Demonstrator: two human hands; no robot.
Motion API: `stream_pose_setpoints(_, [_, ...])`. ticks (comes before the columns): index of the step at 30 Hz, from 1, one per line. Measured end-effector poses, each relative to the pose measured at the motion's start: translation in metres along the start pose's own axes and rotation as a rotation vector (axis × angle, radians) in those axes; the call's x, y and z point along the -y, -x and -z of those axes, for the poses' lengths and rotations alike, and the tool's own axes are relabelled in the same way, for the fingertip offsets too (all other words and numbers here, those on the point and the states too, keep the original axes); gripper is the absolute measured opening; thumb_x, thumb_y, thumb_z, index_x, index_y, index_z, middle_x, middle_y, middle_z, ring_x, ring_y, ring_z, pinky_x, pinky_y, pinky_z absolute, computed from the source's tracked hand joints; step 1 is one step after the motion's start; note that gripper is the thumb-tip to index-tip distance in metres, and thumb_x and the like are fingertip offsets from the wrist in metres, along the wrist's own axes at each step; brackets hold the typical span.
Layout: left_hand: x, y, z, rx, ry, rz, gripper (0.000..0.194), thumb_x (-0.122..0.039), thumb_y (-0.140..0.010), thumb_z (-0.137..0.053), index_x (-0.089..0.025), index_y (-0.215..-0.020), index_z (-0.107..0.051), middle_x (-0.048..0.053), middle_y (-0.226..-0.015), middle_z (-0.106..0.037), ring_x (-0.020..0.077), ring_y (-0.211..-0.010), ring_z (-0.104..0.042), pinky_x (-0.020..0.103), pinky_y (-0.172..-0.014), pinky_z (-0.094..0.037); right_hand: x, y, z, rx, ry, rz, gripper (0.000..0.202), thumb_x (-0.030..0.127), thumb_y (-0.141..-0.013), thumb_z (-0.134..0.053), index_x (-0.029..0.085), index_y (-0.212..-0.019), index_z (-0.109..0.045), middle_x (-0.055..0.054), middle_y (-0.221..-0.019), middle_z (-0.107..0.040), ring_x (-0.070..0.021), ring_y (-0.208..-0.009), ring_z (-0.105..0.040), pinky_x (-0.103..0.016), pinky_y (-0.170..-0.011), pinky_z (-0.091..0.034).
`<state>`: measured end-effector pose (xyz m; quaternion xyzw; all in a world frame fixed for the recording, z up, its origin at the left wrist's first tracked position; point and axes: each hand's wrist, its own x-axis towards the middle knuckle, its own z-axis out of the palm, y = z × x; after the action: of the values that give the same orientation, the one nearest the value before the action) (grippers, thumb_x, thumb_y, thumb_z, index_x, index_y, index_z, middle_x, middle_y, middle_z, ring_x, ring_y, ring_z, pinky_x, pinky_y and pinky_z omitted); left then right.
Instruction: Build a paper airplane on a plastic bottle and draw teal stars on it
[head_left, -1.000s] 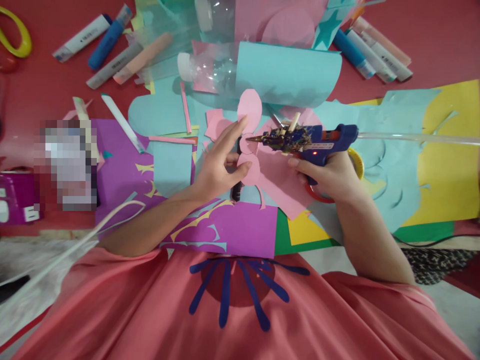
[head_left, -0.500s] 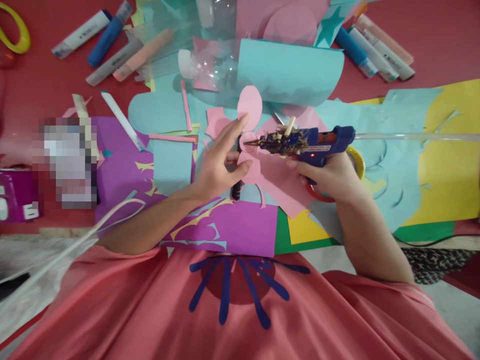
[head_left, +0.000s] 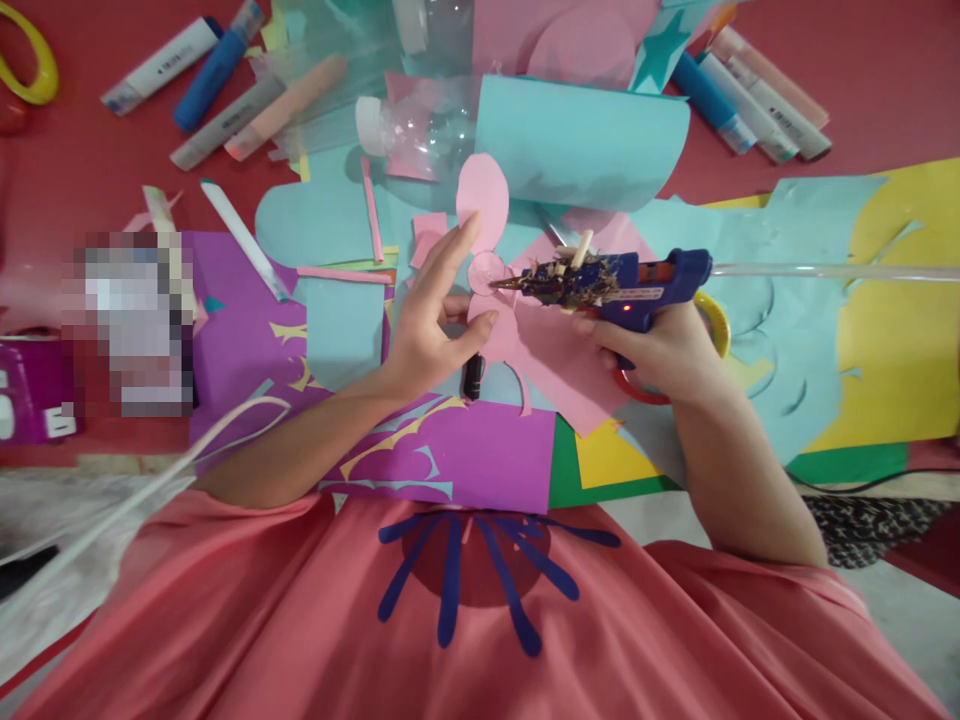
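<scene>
Cutout [head_left: 486, 266], long axis running near to far, was held by the closer left hand [head_left: 429, 335], its middle at the nozzle [head_left: 510, 284], left of the glue gun [head_left: 628, 282] gripped in the right hand [head_left: 671, 350].

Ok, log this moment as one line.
left hand: holding pink cutout | right hand: gripping glue gun | red light: lit | nozzle: over cutout's middle

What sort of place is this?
Looks like a craft table, though home or classroom I can't tell. The signs: a glue gun in the right hand, scattered markers and cut colored paper.
</scene>
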<state>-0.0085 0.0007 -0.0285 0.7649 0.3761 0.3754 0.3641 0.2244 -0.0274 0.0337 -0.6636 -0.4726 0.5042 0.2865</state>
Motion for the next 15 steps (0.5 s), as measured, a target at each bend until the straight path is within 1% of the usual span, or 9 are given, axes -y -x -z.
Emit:
stream_pose_setpoints(3, [-0.0001, 0.0001, -0.0001, 0.003, 0.027, 0.003, 0.067, -0.051, -0.097, -0.046, -0.034, -0.154, -0.015, 0.014, -0.157, -0.031, 0.0126, -0.086, -0.068, 0.017, -0.061, -0.056, 0.002, 0.0003, -0.0001, -0.015, -0.006, -0.02, 0.031, 0.039, -0.059, -0.078, 0.02, -0.061, -0.054, 0.005, -0.046, -0.053, -0.0077, -0.038, -0.045, -0.024, -0.04, -0.038])
stream_pose_setpoints(6, [-0.0006, 0.0004, -0.0005, 0.005, 0.04, 0.008, 0.066, -0.05, -0.097, -0.047, -0.034, -0.153, -0.016, 0.013, -0.158, -0.031, 0.0141, -0.089, -0.068, 0.018, -0.063, -0.057, 0.0027, 0.0003, 0.0003, -0.024, -0.016, -0.049, 0.03, 0.037, -0.058, -0.078, 0.02, -0.06, -0.053, 0.004, -0.046, -0.053, -0.0084, -0.038, -0.046, -0.025, -0.04, -0.039])
stream_pose_setpoints(10, [-0.0014, 0.0009, -0.0011, -0.017, 0.079, 0.005, 0.064, -0.045, -0.097, -0.05, -0.034, -0.153, -0.02, 0.011, -0.157, -0.031, 0.0154, -0.093, -0.068, 0.016, -0.062, -0.056, 0.0004, -0.0005, 0.0007, -0.028, -0.048, -0.063, 0.025, 0.033, -0.061, -0.077, 0.019, -0.067, -0.057, 0.004, -0.048, -0.053, -0.0093, -0.039, -0.046, -0.026, -0.04, -0.038])
stream_pose_setpoints(12, [-0.0014, 0.0008, -0.0012, -0.024, 0.099, -0.003, 0.063, -0.043, -0.097, -0.051, -0.034, -0.152, -0.022, 0.011, -0.157, -0.031, 0.014, -0.091, -0.068, 0.016, -0.061, -0.056, -0.0012, -0.0009, 0.0008, -0.037, -0.043, -0.063, 0.025, 0.032, -0.062, -0.077, 0.02, -0.066, -0.056, 0.004, -0.048, -0.052, -0.0093, -0.039, -0.045, -0.026, -0.04, -0.036])
stream_pose_setpoints(15, [-0.0015, 0.0002, -0.001, -0.016, 0.088, -0.012, 0.065, -0.043, -0.096, -0.051, -0.035, -0.153, -0.02, 0.011, -0.156, -0.033, 0.0137, -0.087, -0.069, 0.016, -0.059, -0.056, -0.0025, -0.0006, 0.0013, -0.033, -0.047, -0.066, 0.026, 0.03, -0.065, -0.078, 0.02, -0.064, -0.054, 0.004, -0.048, -0.052, -0.0094, -0.04, -0.045, -0.026, -0.04, -0.036])
